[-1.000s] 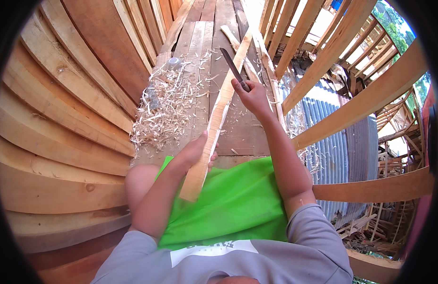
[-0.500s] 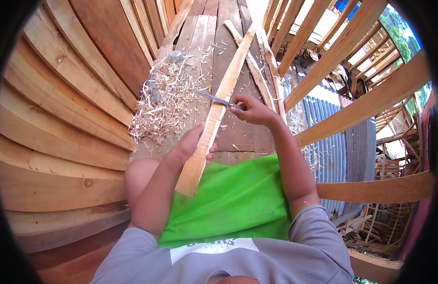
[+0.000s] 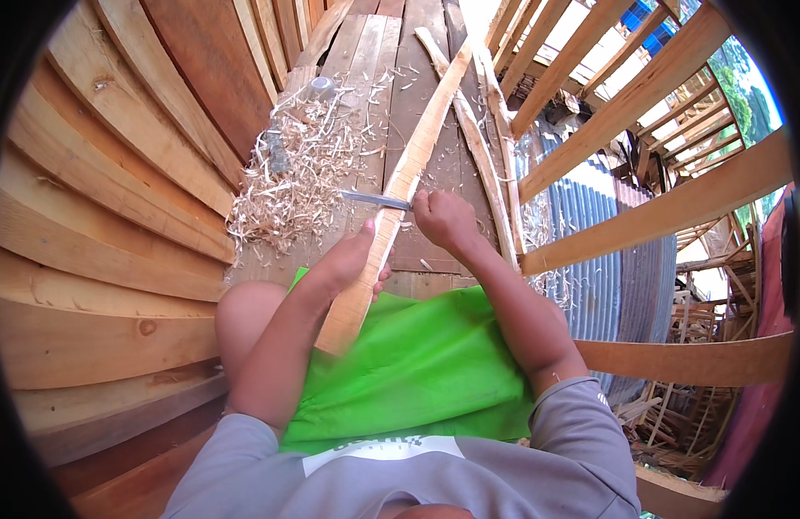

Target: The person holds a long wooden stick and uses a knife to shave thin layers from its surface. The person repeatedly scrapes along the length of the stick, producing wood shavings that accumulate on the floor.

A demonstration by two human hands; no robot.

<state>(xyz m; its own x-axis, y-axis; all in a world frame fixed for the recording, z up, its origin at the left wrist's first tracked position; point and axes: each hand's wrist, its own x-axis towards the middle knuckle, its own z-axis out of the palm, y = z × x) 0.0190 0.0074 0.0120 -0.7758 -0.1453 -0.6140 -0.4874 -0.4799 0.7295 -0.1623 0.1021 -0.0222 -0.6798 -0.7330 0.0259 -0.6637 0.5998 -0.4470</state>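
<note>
A long, narrow wooden plank [image 3: 419, 138] slants from my lap away toward the far right, its near end over my green shorts. My left hand [image 3: 355, 259] is wrapped round its lower part, thumb on the upper face and fingertips showing at the right edge. In my right hand [image 3: 446, 220] a knife [image 3: 370, 199] is gripped by its handle, which the closed fist mostly hides. The blade lies crosswise over the plank, a little beyond my left thumb, its tip sticking out to the left.
Curly wood shavings [image 3: 300, 195] are heaped on the plank floor at the left, near a clear cup [image 3: 321, 87]. Rough wood strips [image 3: 478, 147] lie right of the plank. A wall of boards [image 3: 115, 320] curves along the left; open slats [image 3: 651, 216] and corrugated metal sheets [image 3: 603, 277] stand right.
My right hand has drawn the knife toward me along the plank, closer to my left hand, and its wrist has turned over. The left hand keeps its hold.
</note>
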